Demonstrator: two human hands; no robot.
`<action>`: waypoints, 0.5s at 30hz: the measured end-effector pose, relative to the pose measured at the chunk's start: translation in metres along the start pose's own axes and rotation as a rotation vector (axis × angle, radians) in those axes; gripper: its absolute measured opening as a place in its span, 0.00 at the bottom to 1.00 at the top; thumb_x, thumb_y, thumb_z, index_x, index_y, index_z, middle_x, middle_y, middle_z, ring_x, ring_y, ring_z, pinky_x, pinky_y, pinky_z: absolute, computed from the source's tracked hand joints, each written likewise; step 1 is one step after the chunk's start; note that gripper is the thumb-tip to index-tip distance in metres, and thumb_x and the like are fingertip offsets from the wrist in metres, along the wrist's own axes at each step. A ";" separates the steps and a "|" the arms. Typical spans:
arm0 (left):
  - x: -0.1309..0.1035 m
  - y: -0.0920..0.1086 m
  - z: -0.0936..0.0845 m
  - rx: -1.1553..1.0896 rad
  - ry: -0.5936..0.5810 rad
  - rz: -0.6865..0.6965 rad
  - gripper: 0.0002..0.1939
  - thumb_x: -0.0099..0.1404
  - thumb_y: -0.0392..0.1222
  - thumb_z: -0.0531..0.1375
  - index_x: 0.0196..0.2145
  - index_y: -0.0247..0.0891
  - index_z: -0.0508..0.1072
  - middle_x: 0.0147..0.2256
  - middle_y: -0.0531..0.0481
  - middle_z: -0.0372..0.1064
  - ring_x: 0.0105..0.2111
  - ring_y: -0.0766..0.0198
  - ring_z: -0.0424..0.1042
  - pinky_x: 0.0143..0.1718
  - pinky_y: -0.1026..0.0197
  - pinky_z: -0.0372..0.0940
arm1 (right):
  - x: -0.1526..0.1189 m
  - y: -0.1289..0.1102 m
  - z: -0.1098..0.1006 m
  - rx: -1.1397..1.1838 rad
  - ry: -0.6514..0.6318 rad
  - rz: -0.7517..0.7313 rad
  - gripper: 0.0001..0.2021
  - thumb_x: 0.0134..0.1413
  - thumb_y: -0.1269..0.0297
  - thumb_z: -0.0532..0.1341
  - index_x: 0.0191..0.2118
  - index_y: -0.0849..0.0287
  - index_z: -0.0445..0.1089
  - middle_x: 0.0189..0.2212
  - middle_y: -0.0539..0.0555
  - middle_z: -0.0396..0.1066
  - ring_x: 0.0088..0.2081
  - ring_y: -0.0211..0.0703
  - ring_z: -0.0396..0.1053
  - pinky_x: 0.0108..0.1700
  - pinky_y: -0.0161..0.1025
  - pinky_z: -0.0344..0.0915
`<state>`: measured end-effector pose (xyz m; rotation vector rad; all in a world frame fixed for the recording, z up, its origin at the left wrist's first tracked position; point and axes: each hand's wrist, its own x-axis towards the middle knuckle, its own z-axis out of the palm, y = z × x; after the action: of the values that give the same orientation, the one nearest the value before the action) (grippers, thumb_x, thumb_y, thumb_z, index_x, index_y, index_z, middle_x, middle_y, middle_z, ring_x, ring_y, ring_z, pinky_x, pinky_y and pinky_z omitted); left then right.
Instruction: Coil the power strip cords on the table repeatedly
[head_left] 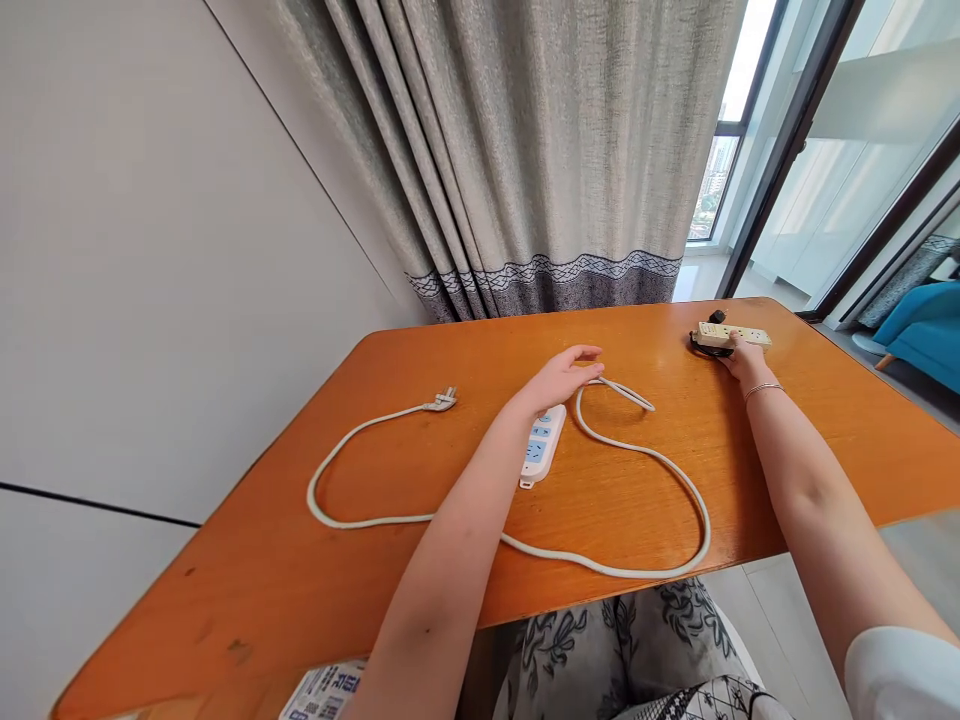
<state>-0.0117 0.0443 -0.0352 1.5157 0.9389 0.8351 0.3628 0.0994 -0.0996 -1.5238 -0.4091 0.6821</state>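
Observation:
In the head view a white power strip (pixel 545 450) with blue socket faces lies on the table, partly hidden by my left forearm. Its white cord (pixel 643 574) loops across the wood and ends in a plug (pixel 442 401) on the left. My left hand (pixel 564 380) hovers over the far end of this strip, fingers stretched out and apart, beside a bend of the cord. At the far right, my right hand (pixel 744 362) has its fingers around a cream power strip (pixel 752 336). A black cord (pixel 706 348) with a black plug (pixel 718 317) is bunched at that strip.
The orange wooden table (pixel 420 460) has its near edge by my lap. A grey curtain (pixel 570 150) hangs behind it, and a white wall panel (pixel 150 250) stands to the left. Printed paper (pixel 322 690) shows below the near left edge. A blue seat (pixel 926 335) stands beyond, right.

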 end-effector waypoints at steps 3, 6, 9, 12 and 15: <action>0.000 0.000 0.000 0.024 0.019 -0.003 0.20 0.58 0.43 0.68 0.47 0.36 0.75 0.56 0.39 0.70 0.48 0.56 0.75 0.54 0.53 0.66 | 0.005 -0.005 -0.001 -0.048 0.009 0.040 0.15 0.67 0.65 0.56 0.57 0.58 0.62 0.50 0.60 0.73 0.39 0.37 0.75 0.38 0.35 0.76; 0.000 0.000 0.000 0.032 0.024 -0.016 0.19 0.58 0.43 0.68 0.47 0.37 0.75 0.55 0.39 0.71 0.48 0.56 0.75 0.54 0.53 0.67 | 0.012 -0.009 -0.007 -0.149 0.013 0.058 0.15 0.64 0.60 0.60 0.54 0.60 0.65 0.42 0.59 0.74 0.33 0.41 0.74 0.35 0.38 0.75; 0.000 -0.001 0.000 0.026 0.024 -0.021 0.20 0.57 0.44 0.68 0.47 0.38 0.75 0.55 0.40 0.71 0.48 0.56 0.75 0.53 0.53 0.67 | 0.019 -0.010 -0.014 -0.282 0.004 0.064 0.15 0.60 0.59 0.64 0.48 0.64 0.68 0.32 0.59 0.74 0.28 0.44 0.73 0.33 0.42 0.73; 0.002 -0.002 -0.001 0.037 0.029 -0.021 0.21 0.56 0.45 0.68 0.47 0.38 0.75 0.55 0.40 0.71 0.48 0.56 0.75 0.54 0.53 0.67 | 0.022 -0.010 -0.022 -0.415 0.003 0.029 0.13 0.60 0.57 0.63 0.39 0.64 0.70 0.26 0.60 0.72 0.26 0.46 0.72 0.35 0.45 0.72; 0.003 -0.004 0.000 0.057 0.040 -0.010 0.21 0.56 0.45 0.68 0.47 0.37 0.75 0.55 0.40 0.71 0.48 0.55 0.75 0.54 0.53 0.66 | 0.016 -0.011 -0.030 -0.533 0.001 -0.119 0.13 0.58 0.57 0.63 0.31 0.63 0.70 0.23 0.59 0.71 0.27 0.45 0.70 0.37 0.44 0.70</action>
<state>-0.0108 0.0476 -0.0389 1.5473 1.0063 0.8406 0.3953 0.0877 -0.0929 -1.9808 -0.7156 0.4988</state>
